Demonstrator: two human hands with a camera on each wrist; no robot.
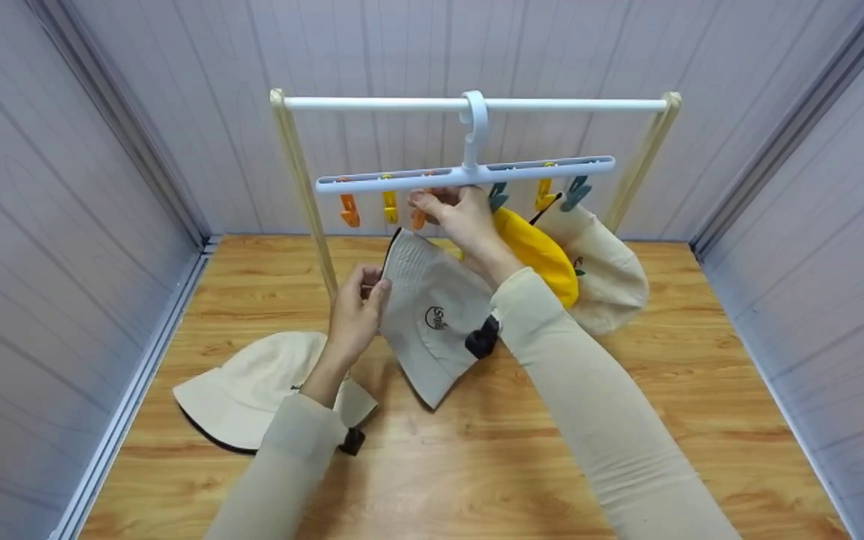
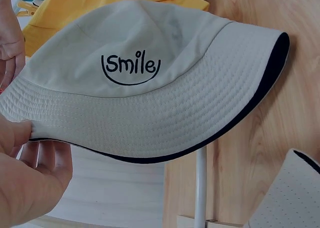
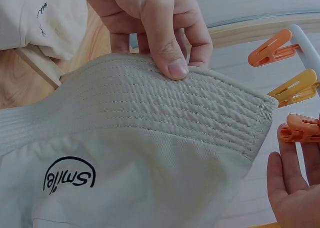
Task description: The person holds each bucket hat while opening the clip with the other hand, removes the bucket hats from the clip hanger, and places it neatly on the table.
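My left hand (image 1: 355,315) pinches the brim of a light grey bucket hat (image 1: 421,292) with a "Smile" print and black edging. In the left wrist view, the thumb of that left hand (image 2: 35,180) lies on top of the brim with the fingers beneath. My right hand (image 1: 469,225) pinches an orange clothespin (image 3: 300,129) under the pale blue clip hanger (image 1: 402,181). The hat's upper corner sits just below this clothespin. Right of it hang a yellow hat (image 1: 537,251) and a cream hat (image 1: 612,277).
A white rod (image 1: 372,103) on wooden posts (image 1: 298,165) carries the hanger. Another orange clothespin (image 1: 349,206) and a yellow clothespin (image 1: 390,202) hang at its left. A cream bucket hat (image 1: 252,382) lies on the wooden floor, beneath my left forearm. Panel walls stand around.
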